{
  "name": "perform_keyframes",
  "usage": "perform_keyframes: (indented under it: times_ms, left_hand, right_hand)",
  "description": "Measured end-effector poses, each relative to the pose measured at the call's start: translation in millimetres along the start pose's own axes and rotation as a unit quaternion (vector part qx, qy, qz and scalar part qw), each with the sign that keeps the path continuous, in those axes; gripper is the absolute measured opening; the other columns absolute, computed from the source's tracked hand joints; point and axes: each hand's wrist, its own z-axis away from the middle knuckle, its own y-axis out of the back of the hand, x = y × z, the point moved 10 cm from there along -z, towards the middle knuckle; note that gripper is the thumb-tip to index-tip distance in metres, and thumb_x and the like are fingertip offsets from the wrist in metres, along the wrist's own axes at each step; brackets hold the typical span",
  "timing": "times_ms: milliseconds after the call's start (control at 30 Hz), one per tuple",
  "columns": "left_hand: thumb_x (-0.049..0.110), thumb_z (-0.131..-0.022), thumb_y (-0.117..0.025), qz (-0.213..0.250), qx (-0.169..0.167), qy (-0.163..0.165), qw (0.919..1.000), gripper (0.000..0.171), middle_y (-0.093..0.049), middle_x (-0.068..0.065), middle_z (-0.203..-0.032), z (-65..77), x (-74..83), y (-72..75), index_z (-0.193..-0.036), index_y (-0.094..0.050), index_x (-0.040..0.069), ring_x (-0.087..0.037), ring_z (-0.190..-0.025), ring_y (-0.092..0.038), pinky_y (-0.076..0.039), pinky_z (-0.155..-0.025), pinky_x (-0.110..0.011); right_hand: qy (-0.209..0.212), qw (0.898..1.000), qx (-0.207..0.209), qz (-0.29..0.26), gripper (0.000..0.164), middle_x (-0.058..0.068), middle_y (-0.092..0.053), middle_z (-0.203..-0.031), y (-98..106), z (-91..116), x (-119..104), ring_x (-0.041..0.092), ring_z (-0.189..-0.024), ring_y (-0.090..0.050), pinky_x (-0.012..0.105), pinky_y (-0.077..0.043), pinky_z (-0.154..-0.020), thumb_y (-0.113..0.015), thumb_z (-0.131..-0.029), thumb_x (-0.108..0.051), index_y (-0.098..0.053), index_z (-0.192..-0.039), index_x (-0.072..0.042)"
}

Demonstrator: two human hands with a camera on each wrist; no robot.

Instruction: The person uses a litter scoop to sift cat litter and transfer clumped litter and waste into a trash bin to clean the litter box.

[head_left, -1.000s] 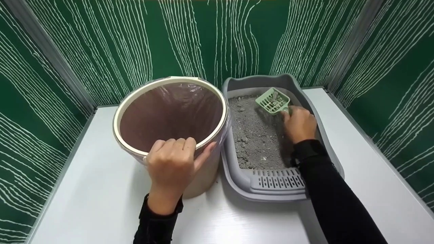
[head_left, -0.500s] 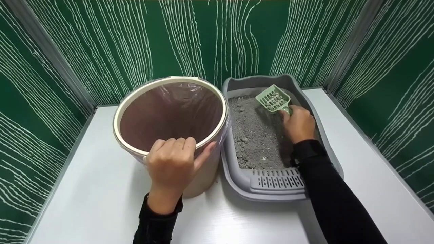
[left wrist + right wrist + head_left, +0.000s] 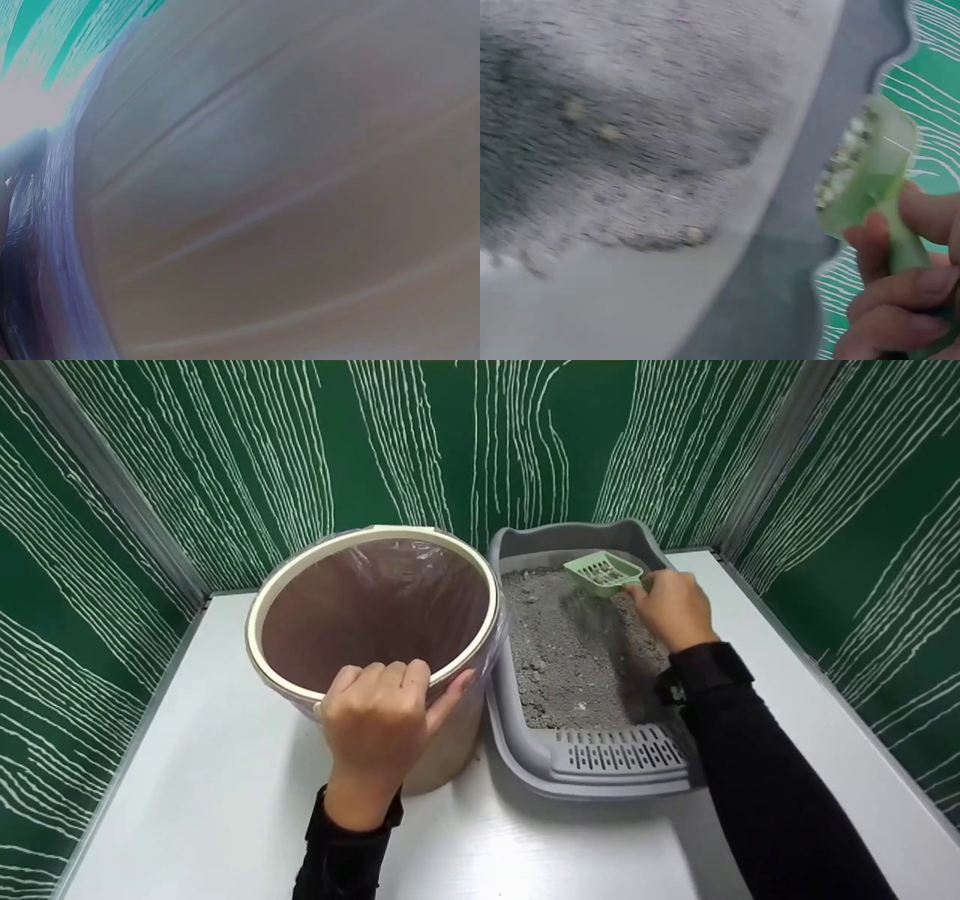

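My right hand (image 3: 675, 607) grips the handle of a light green slotted litter scoop (image 3: 604, 571), raised over the back of the grey litter box (image 3: 517, 720). Pale clumps (image 3: 846, 161) lie in the scoop, seen from the side in the right wrist view. Grey litter (image 3: 559, 660) spreads across the box below it. On the left, my left hand (image 3: 381, 720) holds the near rim of a round trash bin (image 3: 262, 607) lined with a clear bag, fingers over the edge. The bin tilts toward me. Its ribbed pale side (image 3: 285, 187) fills the left wrist view.
Bin and litter box stand side by side on a white tabletop (image 3: 217, 780). Green panels (image 3: 465, 450) with white wavy lines enclose the back and sides. A slotted step (image 3: 622, 754) forms the box's front end.
The scoop has been lifted and levelled, its basket now seen flatter. My right hand has risen and shifted slightly right, while the left hand stays on the bin rim.
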Motion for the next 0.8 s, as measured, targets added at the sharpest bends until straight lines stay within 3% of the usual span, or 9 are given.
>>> perform_keyframes:
  times_ms: [133,300,433,600,800]
  left_hand:
    - [0.059,-0.092,-0.065,0.004,-0.001,0.001,1.0,0.063,-0.039,0.0,-0.045,-0.7,0.7,-0.4,-0.056,-0.041,0.013,-0.021,-0.04,-0.041,-0.029,-0.05,-0.034]
    - [0.058,-0.091,-0.066,0.008,-0.004,0.001,1.0,0.062,-0.038,-0.001,-0.045,-1.3,1.9,-1.0,-0.056,-0.04,0.013,-0.023,-0.042,-0.042,-0.029,-0.051,-0.034]
    - [0.058,-0.091,-0.066,0.006,-0.002,0.003,1.0,0.062,-0.039,-0.002,-0.045,-0.9,0.9,-0.5,-0.056,-0.041,0.013,-0.023,-0.042,-0.043,-0.029,-0.05,-0.034]
    - [0.058,-0.091,-0.066,0.004,0.001,0.004,1.0,0.063,-0.041,-0.001,-0.046,0.3,0.0,0.4,-0.056,-0.041,0.013,-0.022,-0.042,-0.043,-0.029,-0.049,-0.034]
    - [0.059,-0.092,-0.065,0.002,0.001,0.002,1.0,0.063,-0.04,-0.001,-0.045,-0.1,0.4,0.2,-0.056,-0.041,0.013,-0.022,-0.041,-0.041,-0.029,-0.049,-0.034]
  right_hand:
    - [-0.016,0.998,-0.064,-0.002,0.04,0.022,-0.073,-0.095,12,-5,-5,0.025,-0.067,-0.058,0.038,-0.045,-0.06,-0.062,-0.101,-0.035,-0.075,-0.109,0.002]
    - [-0.009,0.994,-0.11,0.002,0.04,0.007,-0.063,-0.074,36,-8,-23,0.015,-0.055,-0.048,0.031,-0.04,-0.047,-0.06,-0.102,-0.039,-0.076,-0.109,-0.002]
    - [0.023,0.995,-0.098,0.008,0.042,0.01,-0.068,-0.08,63,-9,-54,0.015,-0.056,-0.05,0.03,-0.042,-0.047,-0.06,-0.101,-0.042,-0.076,-0.11,-0.005]
    - [0.094,0.994,-0.041,0.028,0.042,0.015,-0.075,-0.091,96,1,-109,0.017,-0.061,-0.052,0.029,-0.041,-0.051,-0.061,-0.101,-0.044,-0.078,-0.105,-0.007]
    - [0.166,0.986,-0.022,0.022,0.039,0.012,-0.079,-0.099,107,31,-176,0.018,-0.066,-0.061,0.027,-0.051,-0.059,-0.061,-0.1,-0.042,-0.076,-0.114,-0.009]
